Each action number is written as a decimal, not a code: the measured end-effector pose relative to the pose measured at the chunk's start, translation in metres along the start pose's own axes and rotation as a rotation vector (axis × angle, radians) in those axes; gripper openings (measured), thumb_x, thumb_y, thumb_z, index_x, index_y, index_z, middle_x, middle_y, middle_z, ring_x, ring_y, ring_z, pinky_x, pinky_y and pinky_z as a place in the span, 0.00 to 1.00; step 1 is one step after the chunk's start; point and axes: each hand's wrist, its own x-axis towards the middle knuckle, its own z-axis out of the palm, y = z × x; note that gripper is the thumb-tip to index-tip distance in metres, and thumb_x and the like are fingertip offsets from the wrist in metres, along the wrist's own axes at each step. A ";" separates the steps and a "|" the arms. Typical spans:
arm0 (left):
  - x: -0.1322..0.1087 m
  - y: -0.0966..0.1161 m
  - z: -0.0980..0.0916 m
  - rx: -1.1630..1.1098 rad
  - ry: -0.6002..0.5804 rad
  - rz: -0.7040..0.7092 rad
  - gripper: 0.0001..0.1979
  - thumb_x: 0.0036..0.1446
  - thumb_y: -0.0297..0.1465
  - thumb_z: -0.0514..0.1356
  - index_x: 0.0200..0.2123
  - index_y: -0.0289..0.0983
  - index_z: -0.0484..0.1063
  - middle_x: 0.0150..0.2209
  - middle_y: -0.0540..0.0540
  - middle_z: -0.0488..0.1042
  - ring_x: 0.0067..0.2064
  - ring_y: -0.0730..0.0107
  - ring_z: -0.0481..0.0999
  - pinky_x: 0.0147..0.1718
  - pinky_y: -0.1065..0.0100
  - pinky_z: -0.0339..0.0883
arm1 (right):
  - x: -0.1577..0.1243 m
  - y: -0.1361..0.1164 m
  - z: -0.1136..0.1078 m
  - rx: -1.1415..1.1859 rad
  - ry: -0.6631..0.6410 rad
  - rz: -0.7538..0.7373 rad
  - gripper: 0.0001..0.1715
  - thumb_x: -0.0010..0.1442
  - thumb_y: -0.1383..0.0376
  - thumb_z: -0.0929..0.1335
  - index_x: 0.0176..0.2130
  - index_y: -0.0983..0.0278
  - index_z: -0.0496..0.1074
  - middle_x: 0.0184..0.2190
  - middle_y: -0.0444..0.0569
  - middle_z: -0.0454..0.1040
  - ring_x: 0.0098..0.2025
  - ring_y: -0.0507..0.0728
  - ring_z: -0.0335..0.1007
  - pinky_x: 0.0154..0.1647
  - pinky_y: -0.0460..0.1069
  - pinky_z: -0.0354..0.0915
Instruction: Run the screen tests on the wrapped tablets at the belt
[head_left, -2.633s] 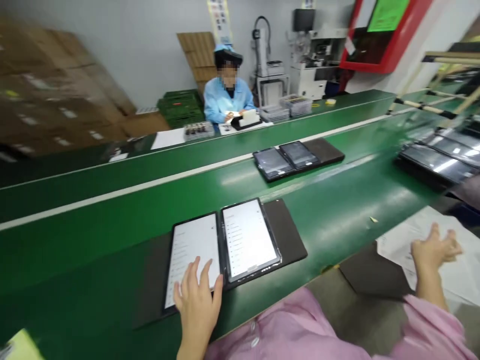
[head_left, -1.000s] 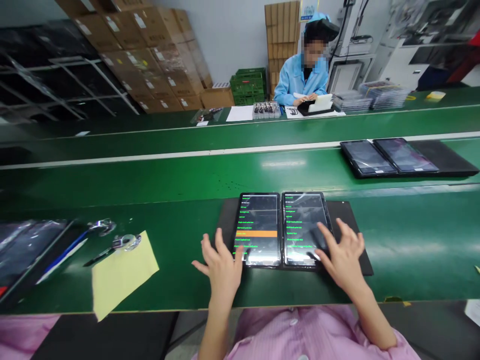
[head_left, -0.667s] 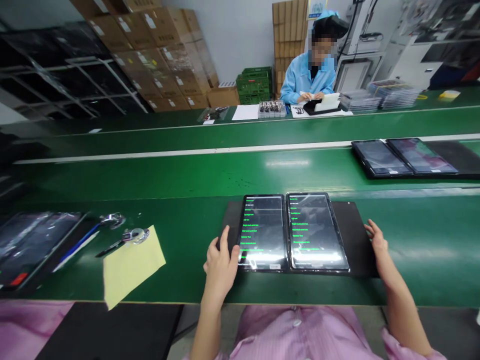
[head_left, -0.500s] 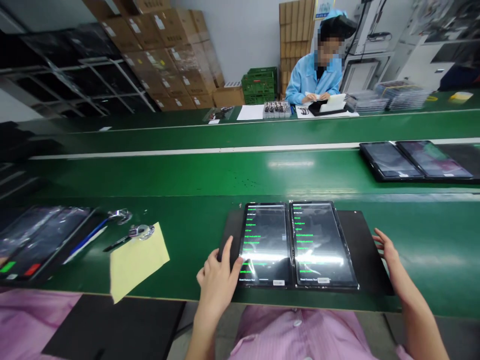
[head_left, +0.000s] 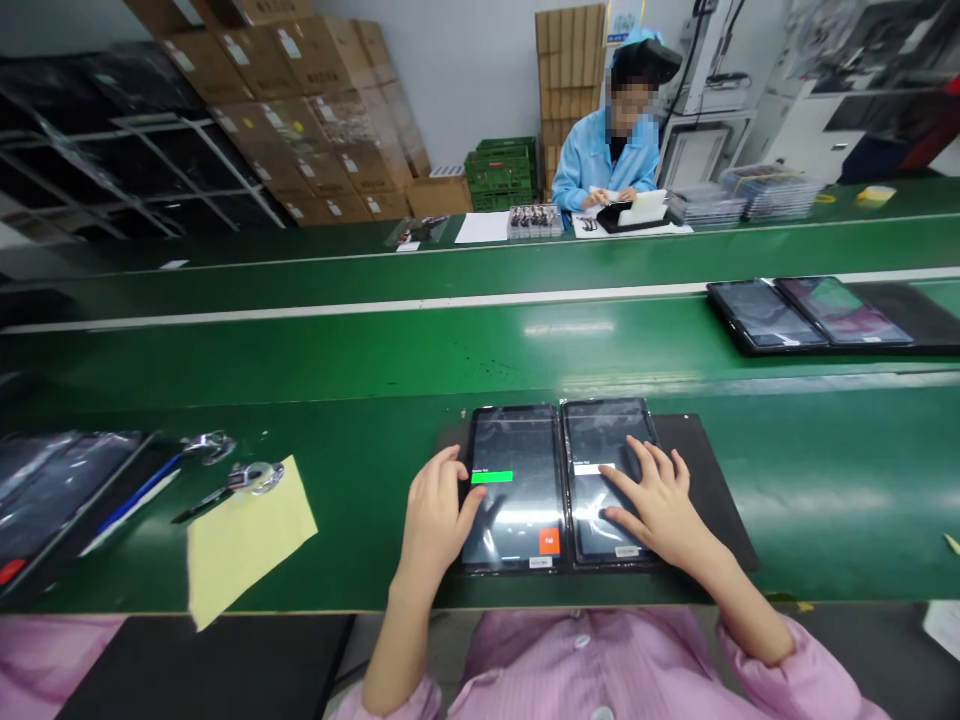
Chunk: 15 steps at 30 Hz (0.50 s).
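Two tablets lie side by side on a black board (head_left: 716,490) at the table's front edge. The left tablet (head_left: 517,515) shows a green bar and a red-orange box at its lower right; the right tablet (head_left: 600,430) has a white bar on its dark screen. My left hand (head_left: 439,505) is open at the left tablet's left side, its thumb over the screen near the green bar. Over the right tablet my right hand (head_left: 664,500) is open with fingers spread, the index fingertip at the white bar. Whether that fingertip touches the glass I cannot tell.
On the left are a yellow paper sheet (head_left: 251,540), a tape roll (head_left: 262,478), pens (head_left: 139,500) and another tablet (head_left: 60,500). Two more tablets (head_left: 765,315) rest on the green belt at the right. A person in blue (head_left: 600,150) works across the belt.
My right hand has moved left from the board's right edge onto the right tablet. Both screens switched from lists of green text to coloured bars. My left hand stays beside the left tablet.
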 end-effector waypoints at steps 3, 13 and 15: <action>0.034 0.007 -0.013 -0.095 -0.245 0.186 0.15 0.69 0.41 0.46 0.38 0.41 0.68 0.54 0.40 0.72 0.53 0.60 0.75 0.49 0.60 0.70 | 0.018 0.020 -0.015 0.031 -0.036 -0.026 0.28 0.67 0.44 0.63 0.59 0.53 0.70 0.66 0.62 0.52 0.65 0.75 0.48 0.60 0.76 0.49; 0.111 0.066 0.030 0.108 -0.420 0.590 0.22 0.59 0.44 0.63 0.46 0.32 0.69 0.63 0.24 0.64 0.68 0.42 0.61 0.61 0.37 0.57 | 0.113 0.111 0.014 0.523 0.106 0.009 0.37 0.70 0.43 0.49 0.45 0.60 0.75 0.45 0.57 0.73 0.52 0.65 0.68 0.55 0.64 0.64; 0.106 0.068 0.038 0.179 -0.349 0.631 0.28 0.57 0.51 0.62 0.46 0.32 0.71 0.65 0.25 0.62 0.62 0.39 0.68 0.59 0.37 0.58 | 0.107 0.117 0.036 0.524 0.115 -0.016 0.36 0.69 0.42 0.51 0.46 0.57 0.77 0.45 0.55 0.74 0.50 0.65 0.71 0.52 0.64 0.66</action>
